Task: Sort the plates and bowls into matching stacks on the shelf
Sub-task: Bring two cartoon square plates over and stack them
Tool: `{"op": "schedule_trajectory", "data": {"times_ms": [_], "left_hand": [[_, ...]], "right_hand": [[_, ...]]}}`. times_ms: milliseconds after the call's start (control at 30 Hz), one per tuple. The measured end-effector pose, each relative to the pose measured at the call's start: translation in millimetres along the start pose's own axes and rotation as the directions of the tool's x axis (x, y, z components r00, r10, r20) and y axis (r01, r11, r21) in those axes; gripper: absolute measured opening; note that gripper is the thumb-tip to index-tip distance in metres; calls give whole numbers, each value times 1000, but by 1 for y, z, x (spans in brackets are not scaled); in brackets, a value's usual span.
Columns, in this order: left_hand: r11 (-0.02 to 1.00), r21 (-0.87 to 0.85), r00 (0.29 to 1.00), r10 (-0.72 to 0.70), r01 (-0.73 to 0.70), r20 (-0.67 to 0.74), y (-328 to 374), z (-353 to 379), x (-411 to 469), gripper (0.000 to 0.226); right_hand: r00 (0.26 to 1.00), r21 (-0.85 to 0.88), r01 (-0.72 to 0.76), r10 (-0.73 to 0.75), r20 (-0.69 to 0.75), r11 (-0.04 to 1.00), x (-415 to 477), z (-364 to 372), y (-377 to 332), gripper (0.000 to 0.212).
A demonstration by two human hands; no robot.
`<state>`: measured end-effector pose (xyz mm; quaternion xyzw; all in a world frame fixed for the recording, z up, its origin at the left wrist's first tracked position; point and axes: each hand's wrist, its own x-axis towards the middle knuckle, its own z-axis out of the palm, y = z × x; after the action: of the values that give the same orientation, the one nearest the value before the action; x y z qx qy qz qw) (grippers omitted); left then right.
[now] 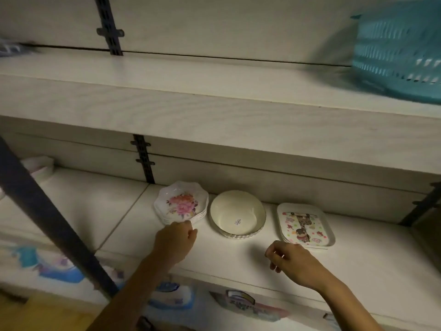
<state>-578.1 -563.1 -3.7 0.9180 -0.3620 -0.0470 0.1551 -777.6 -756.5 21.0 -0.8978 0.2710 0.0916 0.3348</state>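
White shelf point(119, 211): floral plates point(181, 203) lie straight ahead of the left hand point(175, 240), grip curled at their rim, hold unclear; right hand point(290, 259) loosely curled, empty.

Teal perforated basket point(401, 51) at the right edge of the upper shelf point(214, 80). Slotted upright point(108, 25) on the back wall. Dark bar point(49, 220) slanting across the left foreground. Blurred printed packs point(171, 296) lowest in view.
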Motion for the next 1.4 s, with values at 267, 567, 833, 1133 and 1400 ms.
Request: {"op": "schedule_trajectory", "data": {"times_ms": [267, 567, 833, 1133, 1400], "left_hand": [[973, -1, 973, -231, 231, -12, -50, -46, -78, 31], [947, 20, 938, -313, 319, -147, -134, -74, -147, 20], [956, -8, 938, -288, 292, -191, -240, -106, -179, 29], [947, -31, 930, -321, 321, -179, -366, -158, -211, 26], [948, -15, 930, -316, 319, -185, -450, -190, -195, 25]], "right_hand": [[965, -135, 252, -239, 106, 958, 21, 34, -71, 25], [923, -171, 384, -370, 107, 907, 22, 85, -166, 28], [918, -169, 396, -385, 96, 902, 15, 146, -256, 20], [910, -136, 414, -410, 59, 900, 15, 216, -361, 23], [902, -126, 432, -429, 58, 893, 50, 246, -438, 24]]}}
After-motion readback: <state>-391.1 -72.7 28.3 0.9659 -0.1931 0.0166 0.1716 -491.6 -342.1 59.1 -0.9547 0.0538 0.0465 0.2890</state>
